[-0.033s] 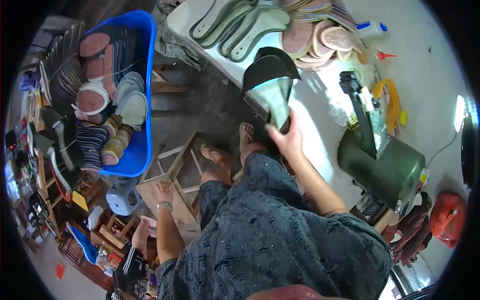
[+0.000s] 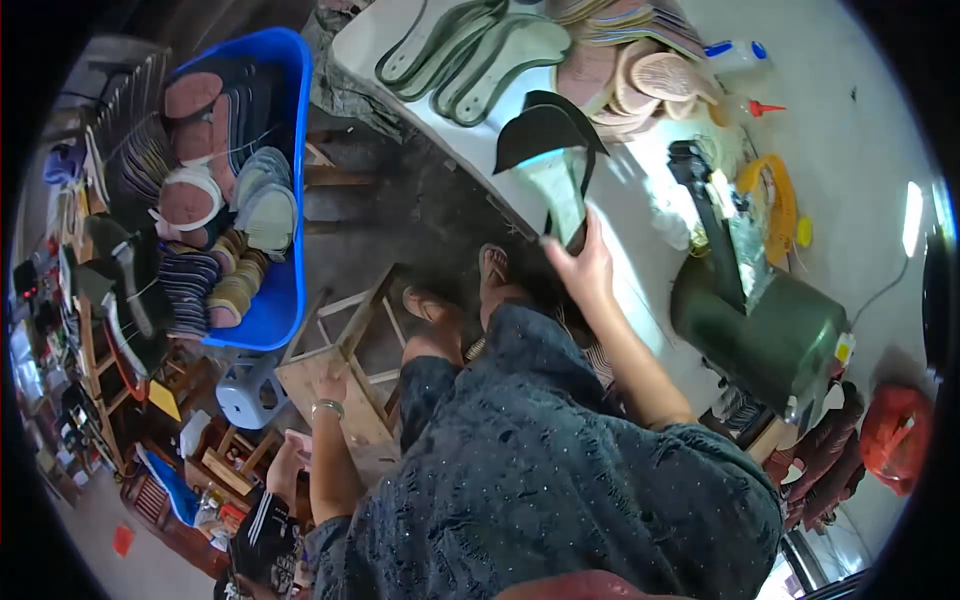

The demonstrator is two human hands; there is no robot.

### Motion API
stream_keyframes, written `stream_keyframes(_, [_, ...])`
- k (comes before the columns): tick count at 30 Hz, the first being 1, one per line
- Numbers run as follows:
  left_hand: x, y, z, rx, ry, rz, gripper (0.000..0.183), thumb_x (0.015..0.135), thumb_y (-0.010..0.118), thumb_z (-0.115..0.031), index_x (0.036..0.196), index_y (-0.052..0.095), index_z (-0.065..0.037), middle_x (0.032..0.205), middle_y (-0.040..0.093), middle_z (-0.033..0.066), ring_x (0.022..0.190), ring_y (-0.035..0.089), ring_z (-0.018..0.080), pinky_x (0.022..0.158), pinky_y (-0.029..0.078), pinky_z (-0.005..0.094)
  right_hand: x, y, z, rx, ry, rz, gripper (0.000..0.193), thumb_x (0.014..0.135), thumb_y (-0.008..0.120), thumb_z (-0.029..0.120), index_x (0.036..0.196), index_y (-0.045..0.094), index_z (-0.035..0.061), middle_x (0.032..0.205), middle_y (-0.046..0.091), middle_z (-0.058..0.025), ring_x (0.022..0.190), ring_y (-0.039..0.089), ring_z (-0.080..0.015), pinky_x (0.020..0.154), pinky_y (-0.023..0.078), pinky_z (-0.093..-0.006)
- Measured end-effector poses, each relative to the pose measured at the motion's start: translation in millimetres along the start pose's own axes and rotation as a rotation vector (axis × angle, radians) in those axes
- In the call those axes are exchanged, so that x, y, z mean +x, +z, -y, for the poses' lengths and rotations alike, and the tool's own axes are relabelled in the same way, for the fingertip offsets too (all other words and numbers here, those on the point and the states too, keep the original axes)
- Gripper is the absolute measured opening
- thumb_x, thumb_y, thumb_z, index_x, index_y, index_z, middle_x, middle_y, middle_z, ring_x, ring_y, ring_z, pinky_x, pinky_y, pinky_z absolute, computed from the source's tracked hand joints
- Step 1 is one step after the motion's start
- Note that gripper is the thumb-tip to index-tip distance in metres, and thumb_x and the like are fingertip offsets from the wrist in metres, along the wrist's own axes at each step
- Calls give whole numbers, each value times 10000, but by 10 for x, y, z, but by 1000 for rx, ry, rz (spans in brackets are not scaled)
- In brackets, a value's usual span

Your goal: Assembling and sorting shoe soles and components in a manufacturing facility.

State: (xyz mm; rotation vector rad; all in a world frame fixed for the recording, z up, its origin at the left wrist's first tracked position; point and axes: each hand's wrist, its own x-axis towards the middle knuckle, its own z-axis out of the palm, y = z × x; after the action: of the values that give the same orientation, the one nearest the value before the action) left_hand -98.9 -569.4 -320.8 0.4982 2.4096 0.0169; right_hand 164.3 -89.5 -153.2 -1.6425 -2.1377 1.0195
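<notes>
My right hand (image 2: pixel 590 262) is closed round the narrow end of a slipper (image 2: pixel 545 135). It has a black upper and a pale, greenish-white sole, and is held above the near edge of the white table (image 2: pixel 640 255). Further off on the table lie several grey-green strap-like shoe parts (image 2: pixel 500 65), beside a pile of pinkish-tan insoles (image 2: pixel 650 80). My left hand (image 2: pixel 330 382), with a watch at its wrist, hangs low over the top of a wooden stool (image 2: pixel 365 415). Its fingers look loosely stretched; whether they touch the wood is unclear.
A blue tub (image 2: pixel 300 200) full of stacked soles stands at the left. A dark green cylinder (image 2: pixel 765 320), a yellow tape ring (image 2: pixel 778 200) and a red-tipped bottle (image 2: pixel 765 107) are on the table. Behind the wooden stool is a grey plastic stool (image 2: pixel 250 392); another person's hand (image 2: pixel 288 465) shows nearby.
My right hand and the slipper have shifted slightly to the right. My left hand stays over the stool, and the view has tilted a little.
</notes>
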Motion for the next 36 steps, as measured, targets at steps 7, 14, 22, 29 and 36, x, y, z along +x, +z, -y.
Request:
stream_keyframes(7, [-520, -1055, -2627, -670, 400, 201, 404, 919, 543, -245, 1268, 510, -45, 1100, 636, 127, 995, 612, 211, 894, 444, 283, 463, -491, -435, -298, -161, -184, 640, 755, 646, 216, 1284, 390, -36, 1129, 517, -263, 1036, 519, -403, 881, 431, -463])
stream_keyframes(14, [-228, -1628, -4310, -952, 664, 535, 338, 971, 444, -176, 1263, 487, -9, 1182, 594, 119, 1021, 607, 177, 856, 461, 264, 570, -520, -166, -292, -91, -191, 573, 771, 627, 221, 1268, 451, -4, 1074, 541, -238, 1020, 538, -390, 868, 442, -467])
stream_keyframes(22, [278, -1810, -5139, -1277, 508, 1167, 503, 989, 382, -374, 1295, 451, 18, 1225, 566, 151, 1121, 557, 217, 925, 431, 299, 275, -526, 655, 1266, 61, 162, 425, 806, 659, 144, 1187, 509, 31, 1061, 612, -116, 936, 617, -248, 846, 493, -384])
stream_keyframes(29, [-111, -2592, -5805, -1259, 701, 1585, 577, 976, 362, -433, 1281, 430, 53, 1242, 538, 174, 1162, 510, 259, 1046, 345, 364, 229, -570, 1342, 1435, -32, 37, 331, 862, 574, 282, 936, 549, -40, 715, 595, -113, 622, 580, -201, 584, 484, -317])
stream_keyframes(36, [-258, -2947, -5902, -810, 977, 1397, 633, 970, 274, -514, 1170, 526, 31, 854, 641, 109, 560, 610, 162, 354, 445, 239, 231, -682, 1485, 1205, 51, -47, 211, 854, 584, 205, 847, 609, -5, 673, 604, -64, 601, 580, -156, 587, 463, -288])
